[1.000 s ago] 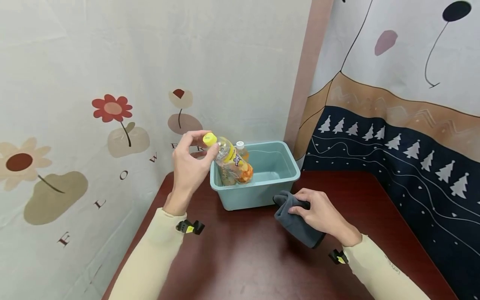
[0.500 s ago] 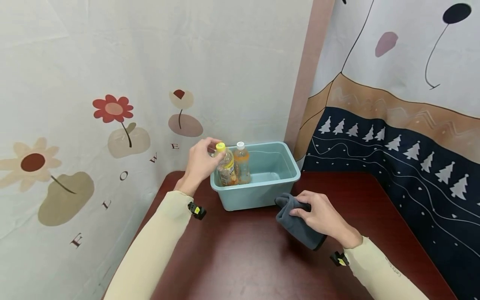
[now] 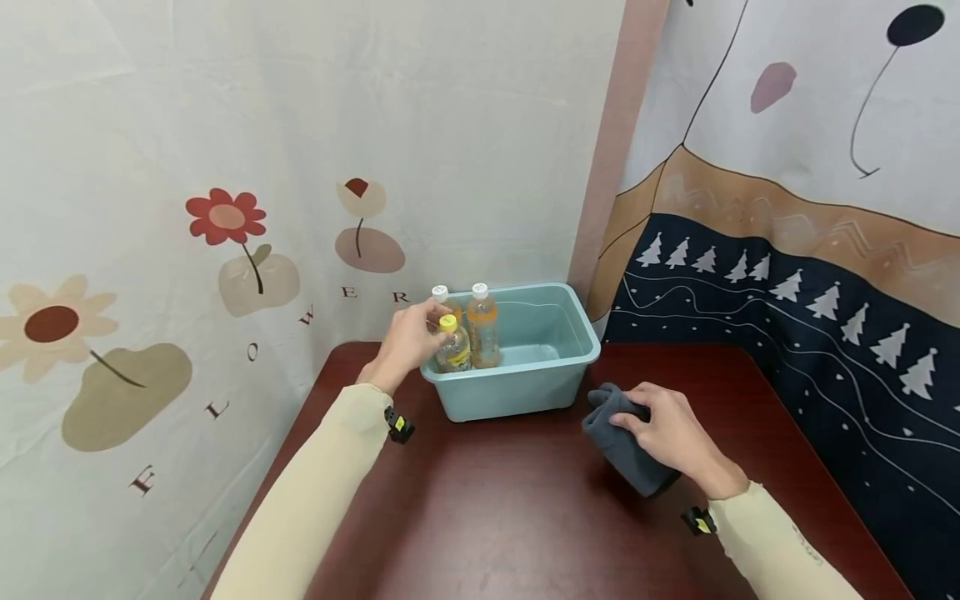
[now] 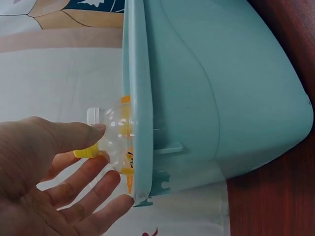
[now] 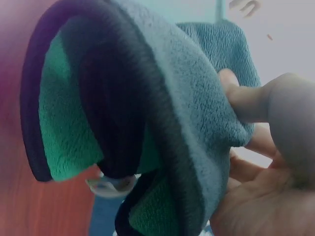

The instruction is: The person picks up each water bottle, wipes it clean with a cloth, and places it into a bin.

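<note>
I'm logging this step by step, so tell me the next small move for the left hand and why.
Probably let go and draw the left hand back. The yellow-capped bottle stands upright in the bin beside two others, with the fingers only lightly on its neck. The right hand holds the cloth.

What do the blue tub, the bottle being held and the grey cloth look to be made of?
Tub: likely moulded plastic, smooth with a dull sheen.
Yellow-capped bottle: clear thin plastic, see-through with glints.
Cloth: soft fleece or microfibre, with a fuzzy nap in the right wrist view.
</note>
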Motion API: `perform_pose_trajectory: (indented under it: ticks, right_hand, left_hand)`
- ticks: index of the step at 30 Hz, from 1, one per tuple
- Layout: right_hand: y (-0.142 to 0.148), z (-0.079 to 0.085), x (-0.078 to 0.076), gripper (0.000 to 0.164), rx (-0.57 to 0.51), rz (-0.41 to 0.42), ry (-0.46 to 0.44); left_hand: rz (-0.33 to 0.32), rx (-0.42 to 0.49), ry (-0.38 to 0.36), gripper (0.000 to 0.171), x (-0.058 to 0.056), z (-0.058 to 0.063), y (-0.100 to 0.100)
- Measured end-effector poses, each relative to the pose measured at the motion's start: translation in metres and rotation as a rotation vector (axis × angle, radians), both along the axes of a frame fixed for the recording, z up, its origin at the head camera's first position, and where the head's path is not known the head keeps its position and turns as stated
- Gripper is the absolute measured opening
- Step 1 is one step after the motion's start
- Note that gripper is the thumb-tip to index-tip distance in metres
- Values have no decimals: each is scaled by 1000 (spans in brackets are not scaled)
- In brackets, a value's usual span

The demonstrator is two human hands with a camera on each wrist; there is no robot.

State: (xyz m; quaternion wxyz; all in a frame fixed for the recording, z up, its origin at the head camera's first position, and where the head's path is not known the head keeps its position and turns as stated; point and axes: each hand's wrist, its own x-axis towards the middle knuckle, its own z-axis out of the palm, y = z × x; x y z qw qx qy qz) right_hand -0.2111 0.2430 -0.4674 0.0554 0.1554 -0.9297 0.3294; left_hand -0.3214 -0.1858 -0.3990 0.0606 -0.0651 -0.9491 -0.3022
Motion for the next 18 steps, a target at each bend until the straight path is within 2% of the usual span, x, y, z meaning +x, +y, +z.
perform_pose_trajectory:
  ticks: [8, 12, 18]
  right_hand:
    - [51, -16, -8, 43, 88, -218, 30]
    - [81, -22, -11, 49, 123, -321, 3]
    - [113, -38, -9, 36, 139, -428, -14]
  left_hand:
    - [-43, 34, -5, 52, 9, -3, -3]
    - [-77, 68, 22, 57, 15, -3, -9]
    - [-90, 116, 122, 58, 32, -7, -23]
